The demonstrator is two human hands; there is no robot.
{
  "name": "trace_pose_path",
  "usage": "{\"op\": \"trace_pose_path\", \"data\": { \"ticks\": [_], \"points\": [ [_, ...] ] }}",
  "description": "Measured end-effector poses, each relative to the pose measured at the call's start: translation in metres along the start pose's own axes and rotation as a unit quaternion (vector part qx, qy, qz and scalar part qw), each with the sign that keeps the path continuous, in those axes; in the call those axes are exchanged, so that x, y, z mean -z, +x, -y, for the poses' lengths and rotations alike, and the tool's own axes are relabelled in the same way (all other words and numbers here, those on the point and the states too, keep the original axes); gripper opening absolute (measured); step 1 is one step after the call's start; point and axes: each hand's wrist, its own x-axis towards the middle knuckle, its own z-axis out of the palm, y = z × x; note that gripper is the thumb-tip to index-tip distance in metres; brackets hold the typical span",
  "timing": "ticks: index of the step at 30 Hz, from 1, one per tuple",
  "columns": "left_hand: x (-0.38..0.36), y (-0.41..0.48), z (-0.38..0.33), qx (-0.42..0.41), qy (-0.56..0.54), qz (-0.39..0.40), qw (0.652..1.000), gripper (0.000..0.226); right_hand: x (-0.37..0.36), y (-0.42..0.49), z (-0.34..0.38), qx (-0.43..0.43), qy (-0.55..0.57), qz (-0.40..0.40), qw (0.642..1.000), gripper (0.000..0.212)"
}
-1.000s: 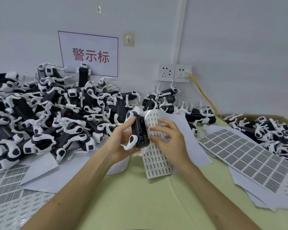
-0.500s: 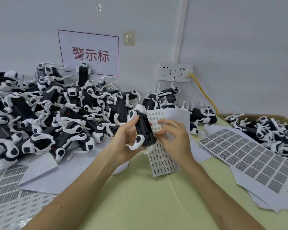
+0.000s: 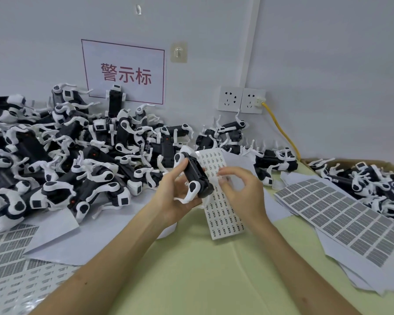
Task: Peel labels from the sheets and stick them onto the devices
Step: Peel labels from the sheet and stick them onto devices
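Device (image 3: 197,176) in left hand (image 3: 178,196), heaped devices (image 3: 77,155) behind.

device pile (image 3: 77,160) left, label sheets (image 3: 341,214) right

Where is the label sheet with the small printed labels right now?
In the head view, the label sheet hangs at centre, behind the device in the left hand, with the right hand picking at it.

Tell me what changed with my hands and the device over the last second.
The left hand tilted the black-and-white plastic device so its top leans further left. The right hand drew slightly off the long white label strip, fingers pinched together, possibly on a peeled label. The piles and grey label sheets stayed put.
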Motion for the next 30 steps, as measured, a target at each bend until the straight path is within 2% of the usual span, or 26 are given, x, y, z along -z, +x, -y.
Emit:
{"op": "trace_pose_path", "data": {
  "ticks": [2,4,6,9,11,14,16,22,26,30],
  "points": [
    [-0.001,-0.001,0.002,0.009,0.014,-0.007,1.0,0.055,0.003,0.001,0.0,-0.024,0.017,-0.007,1.0,0.016],
    [-0.003,0.001,0.005,-0.006,0.055,-0.027,0.998,0.051,0.004,0.003,-0.001,-0.042,0.041,-0.013,0.998,0.018],
    [-0.005,0.002,0.007,-0.058,0.132,-0.066,0.987,0.035,0.004,0.005,-0.001,-0.06,0.068,-0.014,0.996,0.021],
    [-0.002,0.004,0.005,-0.154,0.22,-0.138,0.953,0.018,0.004,0.006,-0.002,-0.099,0.132,-0.014,0.986,0.022],
    [0.0,0.003,-0.001,-0.162,0.225,-0.115,0.954,0.022,0.004,0.007,-0.004,-0.107,0.149,-0.009,0.983,0.021],
    [-0.002,0.0,-0.005,-0.129,0.176,-0.036,0.975,0.055,0.004,0.008,-0.005,-0.111,0.158,-0.002,0.981,0.021],
    [-0.004,0.001,-0.002,-0.12,0.173,0.001,0.978,0.067,0.004,0.008,-0.005,-0.113,0.16,0.004,0.981,0.024],
    [-0.006,-0.001,0.002,-0.095,0.178,0.031,0.979,0.061,0.003,0.008,-0.006,-0.126,0.16,0.018,0.979,0.029],
    [-0.004,0.0,0.002,-0.116,0.194,0.004,0.974,0.038,0.004,0.008,-0.007,-0.134,0.164,0.013,0.977,0.029],
    [-0.003,0.0,0.001,-0.117,0.189,0.018,0.975,0.038,0.005,0.009,-0.007,-0.135,0.166,0.021,0.977,0.027]
  ]
}}
